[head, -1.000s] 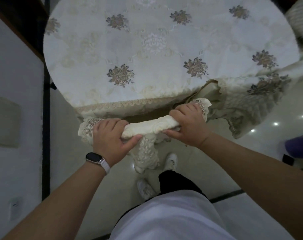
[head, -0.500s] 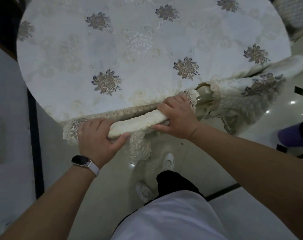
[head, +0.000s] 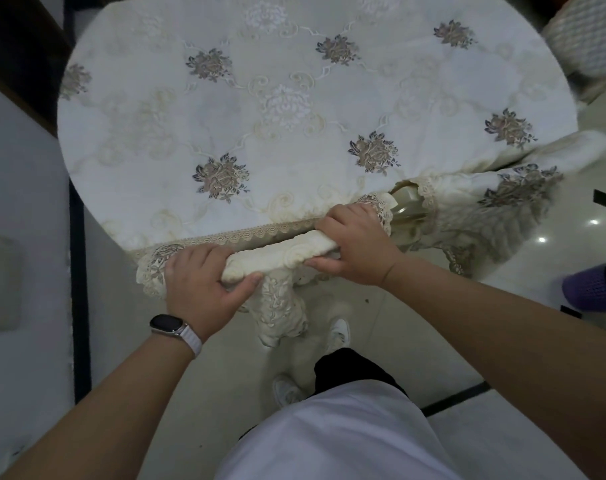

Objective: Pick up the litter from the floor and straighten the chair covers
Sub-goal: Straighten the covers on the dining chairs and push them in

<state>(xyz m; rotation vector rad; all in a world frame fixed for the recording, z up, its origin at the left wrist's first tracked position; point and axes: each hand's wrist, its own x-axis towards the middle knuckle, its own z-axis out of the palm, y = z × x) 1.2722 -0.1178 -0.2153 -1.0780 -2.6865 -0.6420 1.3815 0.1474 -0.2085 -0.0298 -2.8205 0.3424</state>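
The table fills more of the view than a second ago, and the chair now sits tucked closer under its edge; the grip on the chair's covered top rail looks unchanged, so I judge the chair is being pushed in while its cover is held straight. Left hand and right hand are both wrapped tight round the rail, well apart, lace bunched under the fingers.

bare forearms | dark smartwatch, white band | white top | black trousers | white shoes
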